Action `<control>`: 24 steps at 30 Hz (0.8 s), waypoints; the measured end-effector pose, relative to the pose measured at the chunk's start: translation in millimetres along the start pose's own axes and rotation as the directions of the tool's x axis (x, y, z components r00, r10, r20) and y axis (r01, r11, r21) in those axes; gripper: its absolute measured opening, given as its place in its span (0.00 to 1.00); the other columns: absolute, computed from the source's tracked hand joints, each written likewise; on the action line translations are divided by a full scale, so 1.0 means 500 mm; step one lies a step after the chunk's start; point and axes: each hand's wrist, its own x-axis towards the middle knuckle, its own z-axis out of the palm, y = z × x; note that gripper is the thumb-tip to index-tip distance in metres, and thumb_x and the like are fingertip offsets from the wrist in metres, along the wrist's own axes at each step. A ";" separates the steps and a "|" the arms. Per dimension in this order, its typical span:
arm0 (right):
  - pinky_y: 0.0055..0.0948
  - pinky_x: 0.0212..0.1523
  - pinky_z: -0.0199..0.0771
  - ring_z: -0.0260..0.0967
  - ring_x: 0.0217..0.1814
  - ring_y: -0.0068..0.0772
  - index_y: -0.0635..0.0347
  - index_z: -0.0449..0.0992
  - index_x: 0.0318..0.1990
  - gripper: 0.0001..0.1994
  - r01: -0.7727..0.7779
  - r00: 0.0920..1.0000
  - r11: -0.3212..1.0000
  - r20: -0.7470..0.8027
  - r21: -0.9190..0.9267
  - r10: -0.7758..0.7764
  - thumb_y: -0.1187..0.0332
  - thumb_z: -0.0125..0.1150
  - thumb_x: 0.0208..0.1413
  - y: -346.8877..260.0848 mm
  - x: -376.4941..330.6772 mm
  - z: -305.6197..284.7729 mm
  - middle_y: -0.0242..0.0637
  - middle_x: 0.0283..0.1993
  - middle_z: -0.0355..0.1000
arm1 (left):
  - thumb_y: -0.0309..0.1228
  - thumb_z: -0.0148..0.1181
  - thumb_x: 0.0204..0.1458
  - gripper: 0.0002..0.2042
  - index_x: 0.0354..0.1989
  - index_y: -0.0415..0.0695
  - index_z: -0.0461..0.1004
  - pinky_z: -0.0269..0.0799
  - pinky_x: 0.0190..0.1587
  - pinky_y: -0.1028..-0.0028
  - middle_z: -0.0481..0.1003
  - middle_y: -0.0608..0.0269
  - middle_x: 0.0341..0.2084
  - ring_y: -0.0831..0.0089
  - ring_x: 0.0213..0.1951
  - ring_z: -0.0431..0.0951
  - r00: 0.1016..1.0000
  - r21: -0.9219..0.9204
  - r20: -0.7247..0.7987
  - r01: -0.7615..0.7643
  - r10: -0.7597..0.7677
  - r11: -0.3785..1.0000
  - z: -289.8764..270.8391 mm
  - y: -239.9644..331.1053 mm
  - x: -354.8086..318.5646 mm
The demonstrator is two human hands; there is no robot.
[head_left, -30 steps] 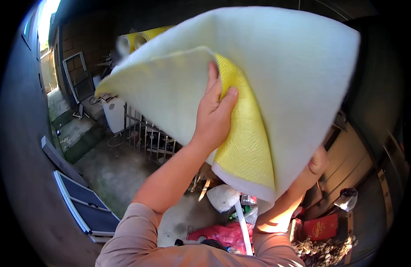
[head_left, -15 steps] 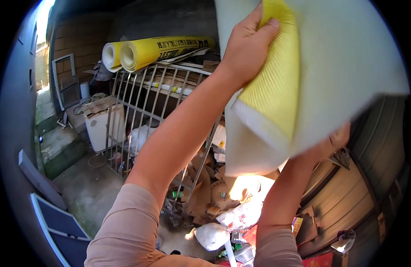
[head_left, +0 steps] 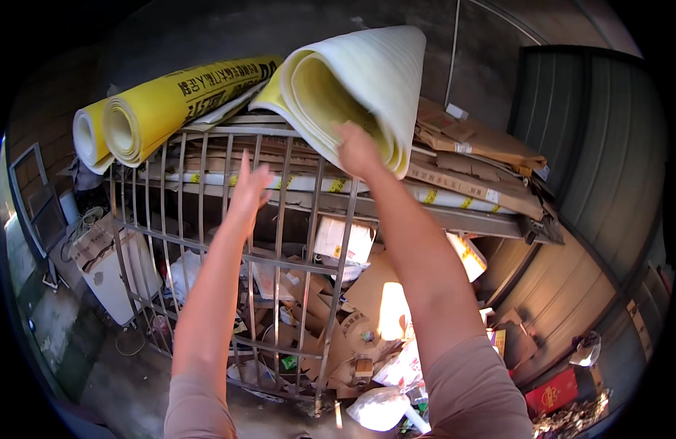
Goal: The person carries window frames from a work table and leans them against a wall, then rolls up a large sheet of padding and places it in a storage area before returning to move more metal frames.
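Note:
A loosely rolled foam sheet (head_left: 385, 69), white outside and yellow inside, lies on the stacked cardboard behind the top of a metal grate. My right hand (head_left: 358, 151) is closed on its near edge, fingertips inside the open end of the roll. My left hand (head_left: 250, 189) is raised in front of the grate (head_left: 250, 257), fingers apart and nothing in them. To the left, a yellow printed roll (head_left: 151, 117) rests across the top of the grate, with a second yellow roll (head_left: 89, 135) close against it.
Flattened cardboard (head_left: 484, 183) is stacked on a raised shelf behind the grate. Below lies a heap of cardboard scraps and plastic bags (head_left: 382, 408). A white box-shaped container (head_left: 118, 271) stands at left. Corrugated metal panels (head_left: 601, 146) close off the right side, near a red box (head_left: 551, 391).
The foam sheet has come down from in front of me onto the cardboard, rolled up. My left hand has let go of it and dropped lower. The view has swung to the right.

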 end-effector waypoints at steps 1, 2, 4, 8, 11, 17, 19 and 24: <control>0.43 0.66 0.64 0.64 0.65 0.54 0.51 0.70 0.63 0.24 -0.062 0.995 0.988 0.090 0.143 0.050 0.72 0.52 0.57 -0.066 -0.036 0.052 0.52 0.67 0.63 | 0.43 0.57 0.61 0.43 0.77 0.52 0.34 0.68 0.56 0.69 0.68 0.61 0.62 0.72 0.56 0.73 0.997 -0.016 -0.013 0.073 -0.073 0.997 -0.081 -0.100 -0.007; 0.42 0.67 0.64 0.64 0.66 0.54 0.53 0.70 0.63 0.24 0.014 0.998 0.993 0.052 0.117 -0.020 0.72 0.54 0.56 -0.063 -0.083 0.100 0.53 0.67 0.63 | 0.40 0.57 0.62 0.40 0.76 0.50 0.39 0.71 0.51 0.72 0.72 0.63 0.55 0.77 0.49 0.75 0.990 -0.013 -0.041 0.133 -0.133 0.991 -0.086 -0.178 -0.037; 0.42 0.67 0.64 0.64 0.66 0.56 0.55 0.71 0.63 0.25 0.029 0.995 0.953 0.084 0.303 -0.057 0.73 0.58 0.55 -0.097 -0.157 0.158 0.54 0.69 0.61 | 0.31 0.50 0.66 0.28 0.73 0.44 0.50 0.73 0.46 0.78 0.73 0.60 0.52 0.76 0.45 0.76 0.964 -0.087 0.026 0.266 -0.265 0.960 -0.137 -0.336 -0.093; 0.41 0.68 0.61 0.60 0.68 0.57 0.57 0.70 0.62 0.24 -0.117 0.972 0.842 0.235 0.526 -0.012 0.72 0.58 0.57 -0.125 -0.368 0.159 0.56 0.69 0.60 | 0.25 0.49 0.64 0.20 0.65 0.39 0.63 0.72 0.40 0.77 0.76 0.56 0.48 0.71 0.44 0.78 0.834 -0.058 0.066 0.552 -0.549 0.832 -0.094 -0.549 -0.245; 0.39 0.68 0.61 0.61 0.69 0.51 0.57 0.70 0.62 0.21 -0.395 0.882 0.755 0.446 0.523 0.153 0.67 0.55 0.62 -0.102 -0.572 0.092 0.51 0.65 0.66 | 0.27 0.49 0.65 0.19 0.64 0.39 0.65 0.73 0.47 0.76 0.76 0.54 0.49 0.69 0.47 0.77 0.757 -0.012 0.232 0.630 -0.610 0.777 0.040 -0.559 -0.373; 0.46 0.51 0.74 0.74 0.48 0.55 0.51 0.75 0.56 0.17 -0.499 0.729 0.865 0.564 0.049 0.388 0.58 0.47 0.66 -0.036 -1.405 -0.121 0.46 0.49 0.77 | 0.28 0.52 0.64 0.16 0.58 0.37 0.70 0.74 0.52 0.70 0.77 0.54 0.47 0.67 0.48 0.78 0.430 0.165 0.611 0.753 -0.665 0.638 0.247 -0.633 -0.686; 0.45 0.47 0.75 0.76 0.45 0.50 0.49 0.79 0.49 0.14 -0.689 0.363 0.670 0.669 -0.276 0.649 0.57 0.53 0.62 -0.114 -1.684 -0.290 0.45 0.41 0.78 | 0.27 0.52 0.63 0.15 0.57 0.37 0.71 0.74 0.51 0.71 0.77 0.54 0.46 0.67 0.49 0.78 0.305 0.280 0.670 0.741 -0.677 0.610 0.324 -0.609 -0.778; 0.46 0.53 0.75 0.78 0.49 0.50 0.48 0.85 0.40 0.16 -0.715 -0.513 -0.403 0.037 -0.571 0.858 0.54 0.51 0.58 -0.475 -2.185 -0.771 0.46 0.45 0.80 | 0.25 0.53 0.63 0.15 0.57 0.37 0.71 0.75 0.48 0.76 0.78 0.58 0.42 0.72 0.48 0.79 0.219 0.238 0.857 0.634 -0.467 0.735 0.557 -0.570 -0.994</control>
